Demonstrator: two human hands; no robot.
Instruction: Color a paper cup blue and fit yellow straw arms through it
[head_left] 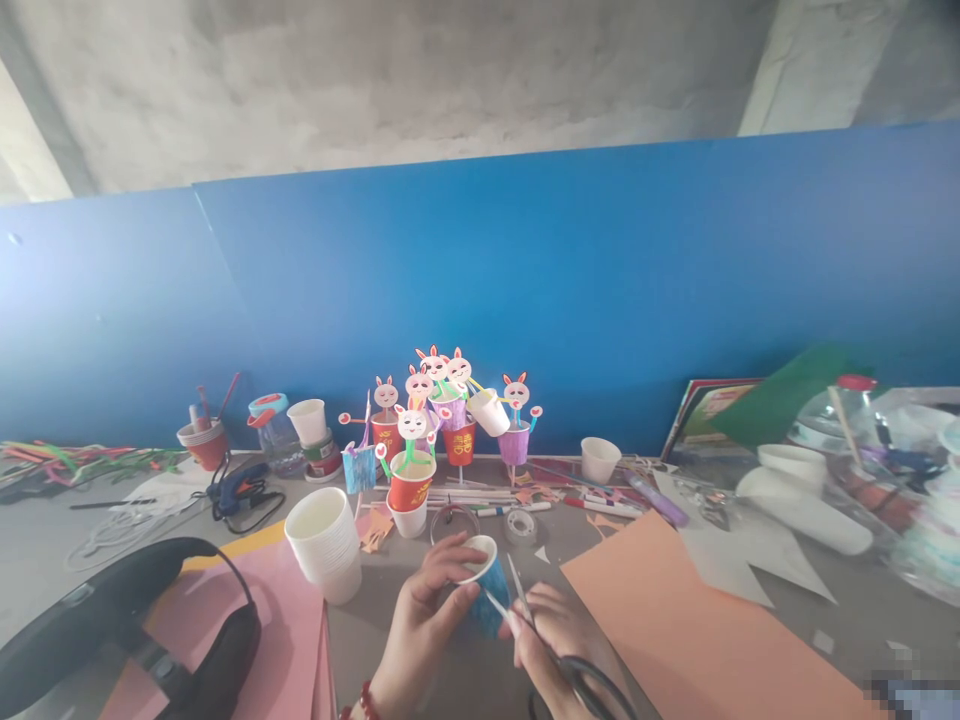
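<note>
My left hand (420,620) is wrapped round a small blue paper cup (486,590) with a white inside, held tilted above the grey table (465,660). My right hand (551,640) grips black-handled scissors (555,650) whose open blades meet the cup's side. A red bead bracelet sits on my left wrist. Just left of the cup stands a stack of white paper cups (327,540). Behind them, several cup puppets with pink bunny faces (427,420) stand against the blue wall.
An orange paper sheet (675,620) lies to the right, pink sheets (285,640) and a black bag (127,620) to the left. A glue gun (240,490), tape rolls (520,525), markers, pipe cleaners (75,462) and a plastic bottle (832,410) crowd the table.
</note>
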